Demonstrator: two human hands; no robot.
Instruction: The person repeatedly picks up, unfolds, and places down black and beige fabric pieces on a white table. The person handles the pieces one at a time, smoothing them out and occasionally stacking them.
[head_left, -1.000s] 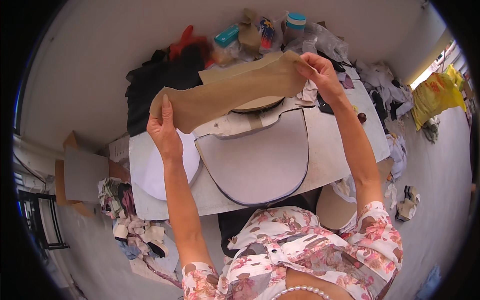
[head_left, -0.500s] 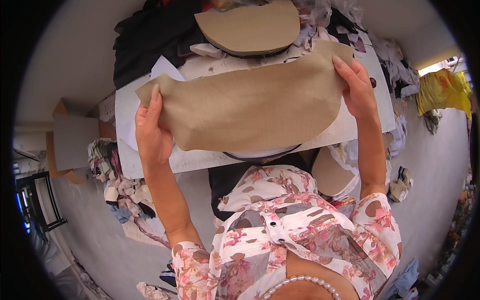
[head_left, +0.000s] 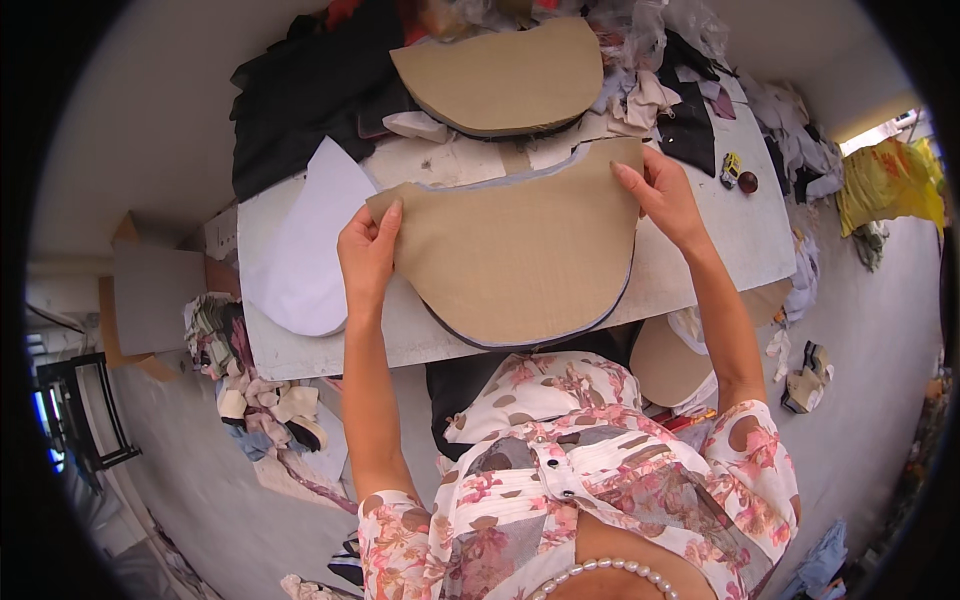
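Note:
A tan half-moon fabric panel (head_left: 525,255) lies at the near edge of the white table (head_left: 690,275), over a slightly larger grey piece whose rim shows at the top and round the curved lower edge. At its upper left corner my left hand (head_left: 368,250) pinches the panel between thumb and fingers. My right hand (head_left: 662,195) grips the opposite upper corner the same way. Beyond them sits a stack of tan half-moon panels (head_left: 505,75) with a dark underside. A white curved piece (head_left: 315,250) rests left of my left hand.
Black cloth (head_left: 305,100) covers the far left of the table, with scraps (head_left: 645,100) and clear plastic at the back. A toy car (head_left: 731,170) and a dark round object (head_left: 748,182) stand on the right. Fabric scraps (head_left: 275,400) hang at the left; a yellow bag (head_left: 890,185) is far right.
Both hands have come closer together and lowered the tan panel from above the table onto the grey piece. The panel looks flatter, and more of the white piece shows.

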